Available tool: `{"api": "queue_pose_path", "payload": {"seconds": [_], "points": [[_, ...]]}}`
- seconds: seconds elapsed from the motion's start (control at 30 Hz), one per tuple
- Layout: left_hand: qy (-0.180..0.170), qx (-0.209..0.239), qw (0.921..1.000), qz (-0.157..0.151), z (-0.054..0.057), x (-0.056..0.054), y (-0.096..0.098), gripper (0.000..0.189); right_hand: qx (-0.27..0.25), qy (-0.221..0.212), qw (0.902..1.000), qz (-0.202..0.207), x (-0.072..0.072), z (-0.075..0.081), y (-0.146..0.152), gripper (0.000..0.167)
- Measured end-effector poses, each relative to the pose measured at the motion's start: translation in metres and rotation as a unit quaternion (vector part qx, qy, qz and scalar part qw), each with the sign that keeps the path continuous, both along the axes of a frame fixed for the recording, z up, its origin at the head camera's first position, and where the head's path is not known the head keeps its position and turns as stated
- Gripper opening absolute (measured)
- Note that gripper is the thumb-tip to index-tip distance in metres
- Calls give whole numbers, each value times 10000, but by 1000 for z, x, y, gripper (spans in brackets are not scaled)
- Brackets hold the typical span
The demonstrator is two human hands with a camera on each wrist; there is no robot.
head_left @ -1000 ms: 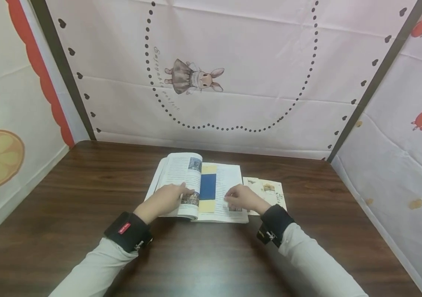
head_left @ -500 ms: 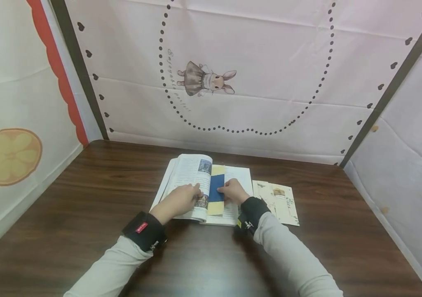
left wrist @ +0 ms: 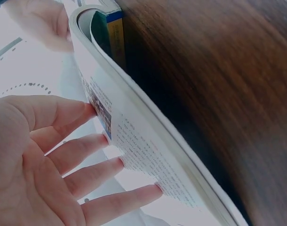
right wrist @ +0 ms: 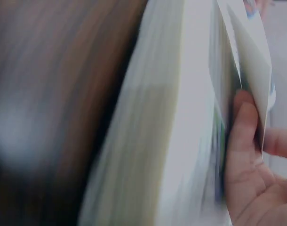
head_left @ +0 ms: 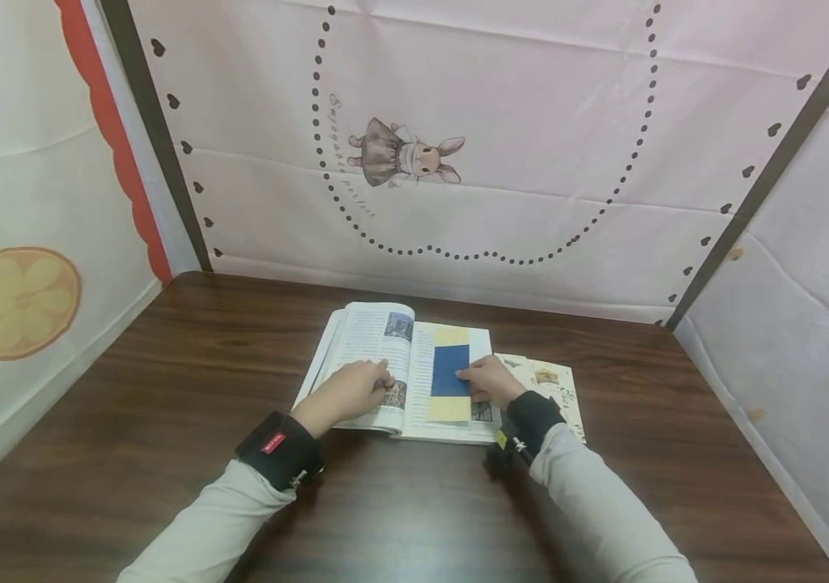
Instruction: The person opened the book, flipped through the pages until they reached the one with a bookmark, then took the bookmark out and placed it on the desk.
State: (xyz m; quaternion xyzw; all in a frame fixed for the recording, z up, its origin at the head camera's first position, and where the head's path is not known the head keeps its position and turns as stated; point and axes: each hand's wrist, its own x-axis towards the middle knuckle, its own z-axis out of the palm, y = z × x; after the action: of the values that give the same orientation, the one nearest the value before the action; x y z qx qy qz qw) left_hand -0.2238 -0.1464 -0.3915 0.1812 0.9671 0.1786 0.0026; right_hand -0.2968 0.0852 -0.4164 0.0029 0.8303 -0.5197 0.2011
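An open book (head_left: 363, 332) lies on the table with printed text and pictures on its pages. My left hand (head_left: 353, 392) rests its fingertips on the left page; the left wrist view shows the fingers (left wrist: 82, 176) fairly straight and spread against the paper. Over the right page, my right hand (head_left: 493, 380) pinches the right edge of a blue and yellow bookmark (head_left: 450, 368). In the right wrist view the thumb and fingers stand on either side of a pale card (right wrist: 254, 61), raised off the thick page block (right wrist: 148, 117).
Cream printed cards (head_left: 556, 385) lie right of the book, partly behind my right wrist. The dark wooden table (head_left: 400, 502) spreads around it. Pale patterned cloth (head_left: 531, 121) hangs behind and at both sides.
My right hand reached left to the bookmark near the spine, took hold of its edge and drew it right across the right page. My left hand stays on the left page. The head view shifted slightly.
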Motion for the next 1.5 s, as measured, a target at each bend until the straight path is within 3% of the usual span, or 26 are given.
{"api": "queue_pose_path", "payload": {"seconds": [0.13, 0.27, 0.53, 0.7, 0.9, 0.97, 1.03, 1.17, 1.27, 1.37, 1.5], "points": [[-3, 16, 10000, 28, 0, 1, -4, 24, 188, -74, 9995, 226, -1, 7, 41, 18], [37, -33, 10000, 62, 1, 1, -9, 24, 491, -72, 9983, 315, -3, 16, 85, 40], [5, -251, 9996, 106, 0, -4, -8, 21, 1051, -281, 9936, 301, -1, 19, 157, 40], [-73, -341, 9994, 28, 2, -6, -3, 20, 1249, -429, 9912, -41, 5, 14, 185, 40], [-88, -424, 9990, 76, 3, -8, 3, 17, 1755, 27, 9841, -275, 12, 11, 191, 20], [-86, -458, 9989, 78, 3, -10, 6, 15, 2242, 311, 9736, -289, 13, 9, 191, 24], [-88, -471, 9988, 82, 3, -12, 9, 14, 2867, 546, 9561, -257, 12, 6, 192, 30], [-66, -479, 9988, 35, 4, -12, 12, 12, 4250, 1025, 8993, 1, 15, 6, 186, 41], [3, -465, 9989, -28, 4, -12, 14, 13, 4887, 1373, 8615, 115, 17, 10, 180, 43], [76, -464, 9989, -29, 5, -12, 14, 15, 5101, 1592, 8452, 83, 16, 15, 175, 43], [42, -516, 9986, 60, 4, -11, 14, 14, 5116, 2057, 8341, 125, 15, 20, 163, 41]]}}
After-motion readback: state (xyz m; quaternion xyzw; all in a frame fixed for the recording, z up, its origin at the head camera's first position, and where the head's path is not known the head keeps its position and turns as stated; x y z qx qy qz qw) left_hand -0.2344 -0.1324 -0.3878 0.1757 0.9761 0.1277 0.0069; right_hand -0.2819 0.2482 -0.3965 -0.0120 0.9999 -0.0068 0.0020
